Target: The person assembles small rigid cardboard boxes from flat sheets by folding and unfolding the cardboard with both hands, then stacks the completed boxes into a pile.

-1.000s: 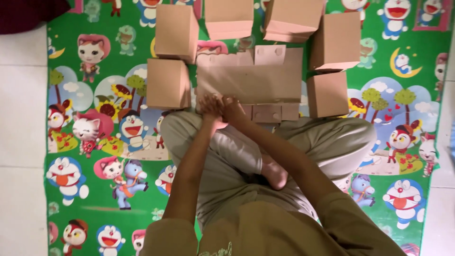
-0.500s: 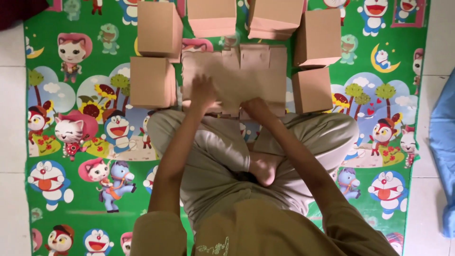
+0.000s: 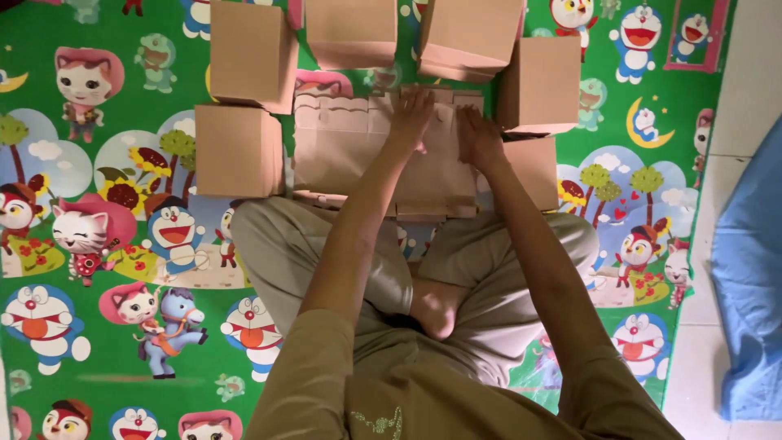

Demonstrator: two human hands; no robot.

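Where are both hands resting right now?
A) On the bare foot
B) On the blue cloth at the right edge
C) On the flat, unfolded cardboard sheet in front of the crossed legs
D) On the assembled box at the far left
C: the left hand and right hand lie palms down, side by side, on the flat cardboard sheet, with the assembled boxes standing around it untouched.

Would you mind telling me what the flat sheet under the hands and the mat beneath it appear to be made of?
The flat sheet looks like plain brown cardboard: matte, with cut tabs and fold lines, matching the folded boxes around it. The mat seems to be printed foam or plastic, judging by its slightly glossy cartoon surface, though the exact material is unclear.
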